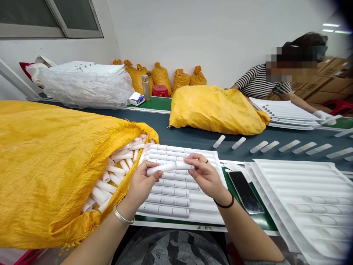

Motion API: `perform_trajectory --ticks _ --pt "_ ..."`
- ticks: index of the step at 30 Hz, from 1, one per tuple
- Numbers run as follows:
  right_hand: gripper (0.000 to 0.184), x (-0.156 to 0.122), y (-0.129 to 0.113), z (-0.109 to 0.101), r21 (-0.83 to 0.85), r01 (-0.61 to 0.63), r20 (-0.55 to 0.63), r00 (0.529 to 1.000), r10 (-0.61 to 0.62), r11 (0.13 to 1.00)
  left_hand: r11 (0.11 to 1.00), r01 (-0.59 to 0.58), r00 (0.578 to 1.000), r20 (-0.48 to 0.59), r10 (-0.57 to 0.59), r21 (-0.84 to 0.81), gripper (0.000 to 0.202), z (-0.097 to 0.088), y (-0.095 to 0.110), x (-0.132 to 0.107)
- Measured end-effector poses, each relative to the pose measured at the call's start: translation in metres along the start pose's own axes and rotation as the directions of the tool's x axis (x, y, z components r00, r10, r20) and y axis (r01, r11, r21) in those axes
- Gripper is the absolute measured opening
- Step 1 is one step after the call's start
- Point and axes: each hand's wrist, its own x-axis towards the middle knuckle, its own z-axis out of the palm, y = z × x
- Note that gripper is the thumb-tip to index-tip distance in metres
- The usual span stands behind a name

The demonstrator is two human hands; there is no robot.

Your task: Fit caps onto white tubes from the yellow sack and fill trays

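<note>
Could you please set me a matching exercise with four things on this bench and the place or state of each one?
Things:
1. tube
2. phone
3. sack
4. tray

Places or states:
A. open at the mouth, on the left
B. held between left hand and right hand
C. lying flat, dark screen up
D. beneath both hands, rows partly filled

Pairs: 1-B, 2-C, 3-A, 4-D.

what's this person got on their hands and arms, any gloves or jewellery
No gloves: the left hand and right hand are both bare. The left forearm and right forearm are uncovered, with no sleeves on them. The left wrist has a silver bangle, and the right wrist has a thin black band. A dark ring sits on one right-hand finger.
</note>
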Motion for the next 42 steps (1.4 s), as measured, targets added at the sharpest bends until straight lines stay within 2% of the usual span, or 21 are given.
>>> perform_trajectory --ticks 2,4,7,12,15,17,20,24,26,28,30,31,33,35,36,37,39,42 --pt "0.033 0.002 -0.004 -0.006 -0.133 0.071 0.115 0.992 -0.056 0.989 0.969 -0.097 0.993 0.081 0.081 0.229 0.03 -0.005 0.001 -0.002" --pt "0.032 0.004 -0.005 -0.009 -0.197 0.096 0.185 0.981 -0.059 0.976 0.917 -0.188 0.971 0.206 0.12 0.353 0.028 -0.008 0.003 -0.005" --pt "0.028 0.005 -0.003 -0.01 -0.225 0.056 0.129 0.991 -0.027 0.973 0.855 -0.298 0.929 0.336 0.157 0.425 0.029 -0.009 0.006 -0.007" --pt "0.023 0.003 0.001 -0.007 -0.254 -0.003 0.09 0.996 0.026 0.967 0.711 -0.516 0.853 0.366 0.372 0.478 0.028 -0.009 0.008 -0.007" --pt "0.023 0.001 -0.001 -0.007 -0.229 -0.066 0.058 0.995 0.081 0.971 0.637 -0.598 0.801 0.378 0.464 0.486 0.032 -0.009 0.012 -0.01" --pt "0.022 0.0 -0.002 -0.006 -0.201 -0.079 0.046 0.995 0.09 0.976 0.618 -0.613 0.79 0.375 0.485 0.492 0.033 -0.007 0.015 -0.012" --pt "0.023 -0.002 -0.005 -0.002 -0.183 -0.037 0.056 0.997 0.048 0.982 0.635 -0.615 0.789 0.374 0.488 0.468 0.033 -0.001 0.018 -0.016" --pt "0.023 -0.008 -0.006 0.003 -0.199 -0.015 0.051 0.998 0.026 0.98 0.668 -0.615 0.788 0.33 0.519 0.418 0.034 0.007 0.004 -0.02" --pt "0.023 -0.013 -0.004 0.006 -0.259 -0.015 0.137 0.989 0.052 0.966 0.69 -0.594 0.804 0.338 0.489 0.414 0.033 0.008 -0.009 -0.022" --pt "0.024 -0.017 0.003 0.01 -0.385 0.036 0.28 0.957 0.08 0.922 0.711 -0.559 0.82 0.41 0.398 0.427 0.036 0.004 -0.021 -0.021" --pt "0.02 -0.017 0.017 0.013 -0.546 0.078 0.355 0.924 0.146 0.834 0.714 -0.524 0.827 0.478 0.296 0.464 0.053 -0.006 -0.029 -0.013" --pt "0.017 -0.014 0.027 0.013 -0.623 0.048 0.328 0.922 0.204 0.781 0.702 -0.508 0.835 0.486 0.258 0.5 0.064 -0.015 -0.032 -0.007" --pt "0.014 0.0 0.052 0.005 -0.726 -0.099 0.177 0.93 0.324 0.681 0.618 -0.455 0.884 0.407 0.23 0.641 0.073 -0.039 -0.035 0.014" --pt "0.019 0.02 0.08 -0.017 -0.755 -0.279 -0.024 0.916 0.4 0.594 0.445 -0.34 0.935 0.245 0.257 0.828 0.051 -0.069 -0.036 0.039" --pt "0.024 0.031 0.093 -0.032 -0.758 -0.357 -0.124 0.9 0.417 0.546 0.409 -0.278 0.947 0.176 0.269 0.869 0.042 -0.085 -0.036 0.051" --pt "0.028 0.041 0.105 -0.049 -0.755 -0.434 -0.22 0.874 0.432 0.493 0.382 -0.238 0.952 0.136 0.274 0.893 0.039 -0.1 -0.036 0.062" --pt "0.032 0.054 0.125 -0.081 -0.723 -0.579 -0.381 0.79 0.481 0.377 0.352 -0.18 0.96 0.086 0.268 0.918 0.036 -0.124 -0.038 0.079" --pt "0.026 0.057 0.144 -0.114 -0.67 -0.699 -0.469 0.661 0.586 0.251 0.324 -0.138 0.969 0.06 0.239 0.936 0.033 -0.14 -0.042 0.09"
